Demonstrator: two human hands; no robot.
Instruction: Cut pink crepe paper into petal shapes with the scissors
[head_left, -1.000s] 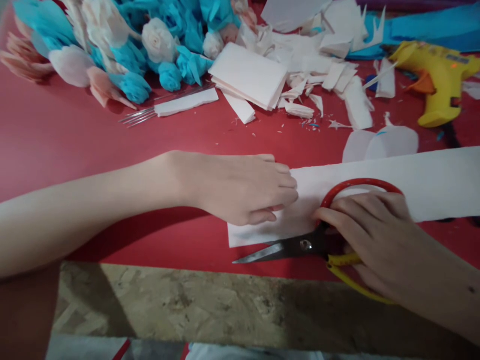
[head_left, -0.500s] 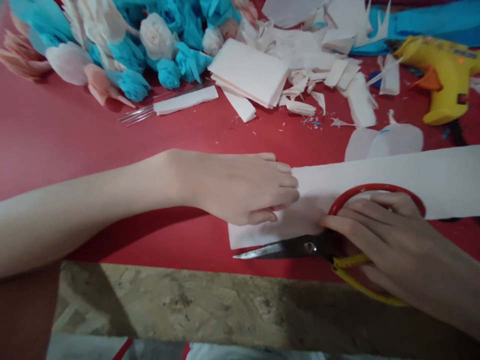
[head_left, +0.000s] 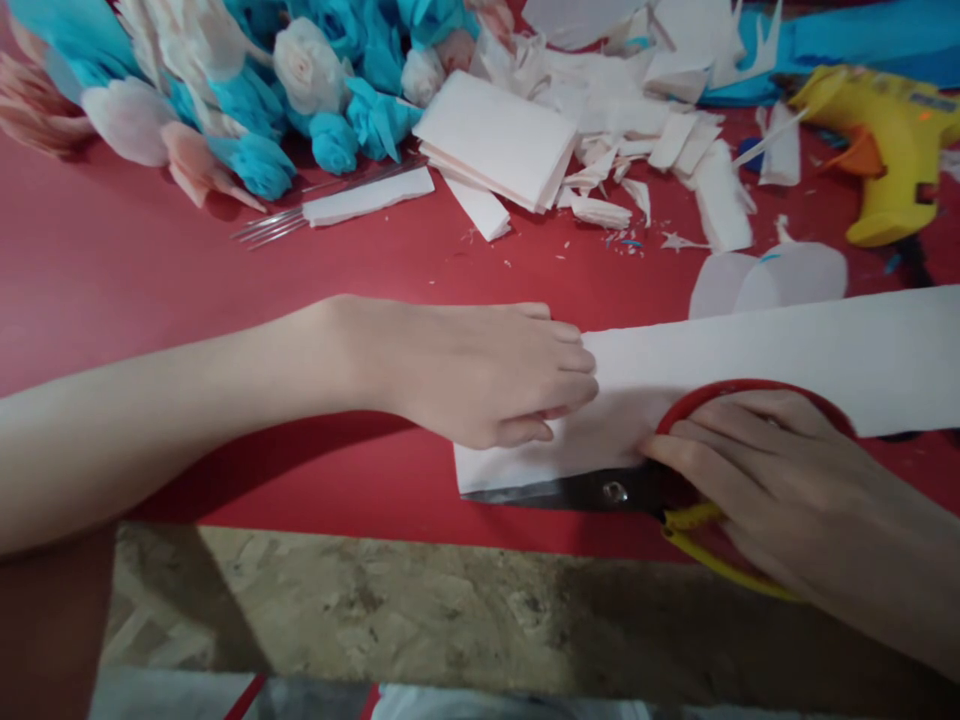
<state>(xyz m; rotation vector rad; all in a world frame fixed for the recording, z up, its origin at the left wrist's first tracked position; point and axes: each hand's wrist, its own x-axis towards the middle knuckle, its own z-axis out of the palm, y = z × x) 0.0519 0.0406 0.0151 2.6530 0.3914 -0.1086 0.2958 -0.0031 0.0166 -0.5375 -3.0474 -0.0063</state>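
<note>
A strip of white paper (head_left: 787, 345) lies across the red table. My left hand (head_left: 502, 370) presses on its left part, fingers curled under in a loose fist, so what they pinch is partly hidden. In my right hand (head_left: 787, 490) is a pair of scissors (head_left: 615, 492), its upper loop red and its lower loop yellow. The blades are closed together, pointing left and lying along the near edge of the paper, with the tip by the paper's lower left corner.
Blue, white and peach paper flowers (head_left: 311, 65) are heaped at the back left. Metal wires (head_left: 266, 228), a folded white paper stack (head_left: 499, 135) and paper scraps (head_left: 600, 210) lie beyond my hands. A yellow glue gun (head_left: 889, 150) rests at the right. Petal-shaped pieces (head_left: 795, 280) touch the strip's far side.
The scissors have shifted slightly up and left, so the blades now meet the paper's near edge; a narrow gap showed there before. My left hand has stayed in place.
</note>
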